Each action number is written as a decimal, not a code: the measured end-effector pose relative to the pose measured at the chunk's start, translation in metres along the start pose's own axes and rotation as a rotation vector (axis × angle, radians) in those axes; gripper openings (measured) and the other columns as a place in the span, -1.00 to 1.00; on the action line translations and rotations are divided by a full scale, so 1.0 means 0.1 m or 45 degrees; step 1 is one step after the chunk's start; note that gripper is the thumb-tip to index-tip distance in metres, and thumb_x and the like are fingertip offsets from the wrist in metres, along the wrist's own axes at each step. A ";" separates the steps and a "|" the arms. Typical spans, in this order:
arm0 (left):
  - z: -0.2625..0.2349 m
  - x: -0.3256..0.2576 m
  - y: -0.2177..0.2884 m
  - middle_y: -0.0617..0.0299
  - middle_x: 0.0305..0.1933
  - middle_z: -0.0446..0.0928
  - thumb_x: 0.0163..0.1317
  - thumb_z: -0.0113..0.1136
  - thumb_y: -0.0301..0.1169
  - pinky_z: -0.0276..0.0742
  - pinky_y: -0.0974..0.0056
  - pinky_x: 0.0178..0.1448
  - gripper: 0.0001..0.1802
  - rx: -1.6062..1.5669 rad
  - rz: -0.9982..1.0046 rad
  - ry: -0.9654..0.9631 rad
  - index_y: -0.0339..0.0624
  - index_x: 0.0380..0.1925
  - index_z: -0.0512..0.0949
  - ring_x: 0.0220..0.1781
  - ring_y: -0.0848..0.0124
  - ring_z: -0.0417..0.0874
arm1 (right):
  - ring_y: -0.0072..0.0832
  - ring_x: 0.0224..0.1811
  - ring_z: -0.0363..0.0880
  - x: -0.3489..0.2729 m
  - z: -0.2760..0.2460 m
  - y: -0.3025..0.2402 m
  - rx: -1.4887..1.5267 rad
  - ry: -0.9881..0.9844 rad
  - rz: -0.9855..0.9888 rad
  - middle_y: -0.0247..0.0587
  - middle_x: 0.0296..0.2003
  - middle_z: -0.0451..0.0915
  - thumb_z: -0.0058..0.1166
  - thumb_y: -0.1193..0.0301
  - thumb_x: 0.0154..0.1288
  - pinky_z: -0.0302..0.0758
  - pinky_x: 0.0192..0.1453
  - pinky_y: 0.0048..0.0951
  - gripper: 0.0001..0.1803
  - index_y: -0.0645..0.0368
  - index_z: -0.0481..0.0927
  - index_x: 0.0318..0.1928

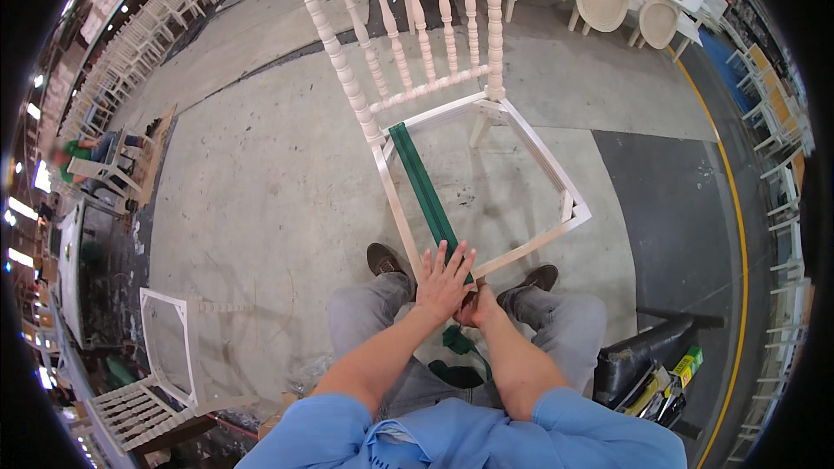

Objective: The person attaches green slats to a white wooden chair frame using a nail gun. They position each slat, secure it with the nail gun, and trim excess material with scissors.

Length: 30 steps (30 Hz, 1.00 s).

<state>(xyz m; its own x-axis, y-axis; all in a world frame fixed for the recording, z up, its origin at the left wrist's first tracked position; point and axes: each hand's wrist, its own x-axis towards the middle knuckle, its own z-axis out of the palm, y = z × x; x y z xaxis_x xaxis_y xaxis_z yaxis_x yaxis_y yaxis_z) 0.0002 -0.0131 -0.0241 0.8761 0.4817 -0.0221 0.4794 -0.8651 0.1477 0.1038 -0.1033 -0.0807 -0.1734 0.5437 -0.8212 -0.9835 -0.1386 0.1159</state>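
Note:
A pale wooden chair frame (540, 161) with a spindle back (432, 30) stands before me, its seat open. One green webbing strap (423, 187) runs from the back rail to the front rail along the seat's left side. My left hand (445, 285) lies on the strap at the front rail, fingers spread and flat. Just right of it, my right hand (475, 306) is curled at the underside of that rail, closed around the strap's end; its fingertips are partly hidden. Loose green webbing (458, 373) hangs below, between my legs.
Another unfinished chair (169, 347) lies at lower left. At lower right sit a black padded thing (643, 356) and a green-yellow box (687, 366). Rows of chairs line both sides, and round-seated chairs (602, 0) stand at the back. Someone in green (76, 156) sits far left.

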 end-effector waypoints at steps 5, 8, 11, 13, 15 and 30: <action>0.02 0.02 -0.02 0.31 0.80 0.02 0.44 0.20 0.17 -0.38 -0.31 0.77 -0.09 -0.011 -0.013 -0.091 0.21 0.69 0.16 0.82 -0.05 -0.15 | -0.24 -0.33 0.58 0.19 0.44 -0.06 0.247 0.110 -0.164 -0.25 -0.25 0.63 -0.31 -0.20 0.66 0.52 -0.32 -0.10 -0.35 0.11 0.61 -0.06; 0.03 0.04 -0.03 0.31 0.80 0.02 0.44 0.20 0.18 -0.37 -0.32 0.77 -0.10 -0.014 -0.003 -0.092 0.21 0.68 0.18 0.83 -0.04 -0.18 | -0.25 -0.37 0.55 0.35 0.54 -0.16 0.289 0.120 -0.202 -0.26 -0.30 0.60 -0.30 -0.16 0.66 0.49 -0.35 -0.10 -0.39 0.11 0.60 -0.07; 0.04 0.07 -0.03 0.28 0.80 0.01 0.45 0.18 0.17 -0.35 -0.34 0.76 -0.12 -0.048 -0.020 -0.147 0.18 0.68 0.19 0.82 -0.06 -0.17 | -0.25 -0.41 0.52 0.61 0.50 -0.25 0.312 0.146 -0.222 -0.26 -0.34 0.57 -0.28 -0.11 0.66 0.47 -0.38 -0.11 -0.42 0.12 0.59 -0.09; 0.02 0.10 -0.04 0.23 0.79 0.03 0.45 0.20 0.13 -0.29 -0.32 0.76 -0.14 -0.097 0.007 -0.017 0.13 0.66 0.23 0.81 -0.07 -0.10 | -0.26 -0.44 0.50 0.81 0.41 -0.29 0.324 0.171 -0.228 -0.26 -0.37 0.55 -0.28 -0.08 0.66 0.45 -0.40 -0.11 -0.45 0.12 0.58 -0.10; -0.04 0.11 -0.07 0.18 0.78 0.06 0.45 0.23 0.06 -0.22 -0.31 0.76 -0.18 -0.214 0.014 -0.010 0.09 0.64 0.28 0.79 -0.08 -0.03 | -0.26 -0.47 0.47 1.01 0.31 -0.31 0.319 0.216 -0.231 -0.27 -0.40 0.53 -0.27 -0.05 0.66 0.43 -0.42 -0.11 -0.48 0.12 0.57 -0.11; 1.08 0.43 -1.47 0.13 0.07 0.69 0.59 0.15 -0.19 0.60 0.22 0.19 -0.58 -2.643 -1.657 -0.221 -0.29 0.23 0.59 0.04 0.31 0.71 | -0.29 -0.68 0.31 2.08 -0.59 -0.59 -0.024 0.609 -0.173 -0.30 -0.61 0.37 -0.21 0.18 0.67 0.30 -0.57 -0.12 -0.66 0.14 0.50 -0.17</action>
<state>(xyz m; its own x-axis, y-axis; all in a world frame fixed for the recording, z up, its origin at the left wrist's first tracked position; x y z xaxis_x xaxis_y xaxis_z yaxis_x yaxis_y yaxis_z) -0.0268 0.1199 -0.1532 0.3656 0.3185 -0.8746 -0.0050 0.9403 0.3403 0.1288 -0.0308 -0.2912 0.0032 0.1180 -0.9930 -0.9938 -0.1100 -0.0163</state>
